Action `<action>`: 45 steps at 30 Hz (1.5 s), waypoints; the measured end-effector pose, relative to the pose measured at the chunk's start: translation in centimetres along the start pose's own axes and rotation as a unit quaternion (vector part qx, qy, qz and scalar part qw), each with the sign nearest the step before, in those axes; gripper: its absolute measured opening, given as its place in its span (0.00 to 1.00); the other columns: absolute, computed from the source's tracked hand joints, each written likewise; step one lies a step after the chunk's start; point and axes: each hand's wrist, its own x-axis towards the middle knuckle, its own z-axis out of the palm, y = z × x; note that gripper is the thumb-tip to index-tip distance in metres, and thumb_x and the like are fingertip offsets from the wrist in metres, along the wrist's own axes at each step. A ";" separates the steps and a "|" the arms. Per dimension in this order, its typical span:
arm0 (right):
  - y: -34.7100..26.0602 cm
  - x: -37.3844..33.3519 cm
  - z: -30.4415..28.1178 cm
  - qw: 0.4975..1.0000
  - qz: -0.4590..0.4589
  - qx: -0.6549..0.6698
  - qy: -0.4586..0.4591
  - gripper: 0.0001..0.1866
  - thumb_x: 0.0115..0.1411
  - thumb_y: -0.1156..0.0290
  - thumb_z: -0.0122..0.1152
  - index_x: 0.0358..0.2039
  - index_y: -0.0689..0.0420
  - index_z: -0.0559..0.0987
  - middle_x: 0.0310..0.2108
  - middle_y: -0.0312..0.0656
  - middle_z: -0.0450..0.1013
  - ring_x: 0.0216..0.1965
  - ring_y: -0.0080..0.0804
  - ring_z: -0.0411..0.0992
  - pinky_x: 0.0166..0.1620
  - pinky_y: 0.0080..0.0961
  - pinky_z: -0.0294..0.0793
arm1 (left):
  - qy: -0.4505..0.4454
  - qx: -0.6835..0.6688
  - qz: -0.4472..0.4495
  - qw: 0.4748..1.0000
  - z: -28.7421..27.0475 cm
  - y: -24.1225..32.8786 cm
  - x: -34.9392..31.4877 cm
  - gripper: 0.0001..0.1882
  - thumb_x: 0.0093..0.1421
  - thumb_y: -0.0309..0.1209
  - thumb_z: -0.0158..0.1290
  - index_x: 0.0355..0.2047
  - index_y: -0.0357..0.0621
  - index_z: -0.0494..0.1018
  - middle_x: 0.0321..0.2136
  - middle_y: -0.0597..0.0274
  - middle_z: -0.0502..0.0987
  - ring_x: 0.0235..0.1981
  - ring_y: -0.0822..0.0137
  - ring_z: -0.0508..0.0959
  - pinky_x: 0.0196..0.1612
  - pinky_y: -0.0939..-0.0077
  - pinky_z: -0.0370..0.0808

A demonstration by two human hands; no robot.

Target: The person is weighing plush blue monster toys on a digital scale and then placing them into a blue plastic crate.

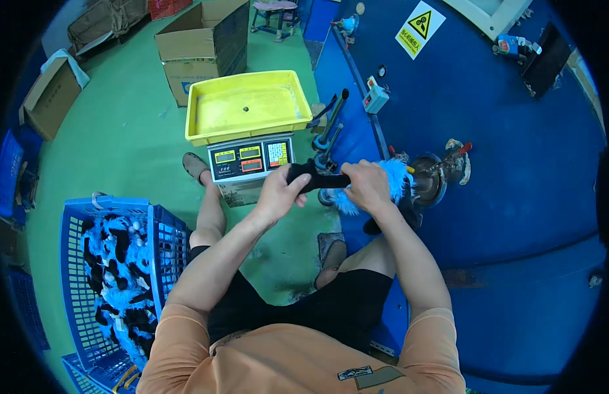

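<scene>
Between my two hands stretches the black limb of a furry plush toy (398, 178) with bright blue fur. My left hand (279, 196) is closed around the bulkier end of that limb, with the thumb on top. My right hand (368, 187) grips the limb closer to the blue fur. The blue body lies just beyond my right hand, against a round metal fitting (428, 180) on the blue machine; the fur and hand hide how the two meet. Part of the toy hangs dark below my right wrist.
A scale (252, 157) with a yellow tray (245, 108) stands ahead. At my left, a blue basket (153, 230) holds several blue-and-black plush pieces. The blue machine panel (501, 151) fills the right side. An open cardboard box (193, 49) sits behind the scale.
</scene>
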 end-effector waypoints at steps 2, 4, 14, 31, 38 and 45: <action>-0.7 0.4 0.1 1.000 -0.013 0.007 0.006 0.11 0.42 0.72 0.68 0.28 0.52 0.76 0.24 0.40 0.76 0.31 0.42 0.74 0.37 0.37 0.72 | 0.051 -0.043 0.007 0.998 -0.2 -0.5 -1.4 0.07 0.66 0.27 0.52 0.39 0.34 0.70 0.24 0.59 0.74 0.19 0.73 0.74 0.23 0.80 0.73; -1.6 0.8 0.1 0.999 -0.026 0.015 0.012 0.11 0.43 0.71 0.68 0.27 0.52 0.76 0.24 0.40 0.76 0.31 0.42 0.74 0.37 0.37 0.72 | 0.094 -0.093 0.009 0.991 -0.4 -1.0 -2.8 0.07 0.66 0.27 0.52 0.39 0.34 0.70 0.24 0.59 0.74 0.19 0.73 0.73 0.23 0.81 0.73; -5.2 2.6 -0.4 0.996 -0.079 0.025 0.019 0.12 0.43 0.69 0.70 0.27 0.53 0.75 0.24 0.40 0.76 0.30 0.40 0.74 0.35 0.36 0.72 | 0.185 -0.176 0.038 0.966 -1.7 -3.2 -7.5 0.10 0.69 0.32 0.50 0.42 0.35 0.70 0.26 0.57 0.76 0.21 0.71 0.75 0.27 0.80 0.75; -2.2 -5.0 -4.4 0.975 -0.194 0.064 0.084 0.21 0.57 0.64 0.62 0.51 0.52 0.76 0.52 0.40 0.75 0.53 0.43 0.71 0.60 0.42 0.65 | 0.011 -0.252 -0.045 0.967 -0.9 -1.7 -2.6 0.30 0.68 0.43 0.51 0.63 0.41 0.58 0.45 0.55 0.75 0.39 0.65 0.77 0.43 0.74 0.77; -4.5 1.3 -1.8 0.982 0.128 0.136 0.003 0.20 0.59 0.60 0.62 0.49 0.55 0.76 0.37 0.43 0.78 0.39 0.42 0.74 0.45 0.36 0.71 | 0.048 0.063 0.104 0.991 -0.7 -2.1 -4.6 0.30 0.60 0.29 0.57 0.62 0.40 0.62 0.49 0.51 0.73 0.45 0.64 0.74 0.51 0.70 0.72; -5.1 1.7 -0.2 0.994 -0.071 0.079 -0.006 0.18 0.58 0.61 0.64 0.47 0.53 0.78 0.33 0.39 0.76 0.31 0.37 0.73 0.37 0.33 0.69 | 0.037 0.010 0.047 0.998 6.4 -6.9 -4.6 0.20 0.64 0.31 0.52 0.55 0.38 0.67 0.37 0.55 0.76 0.34 0.65 0.74 0.40 0.67 0.73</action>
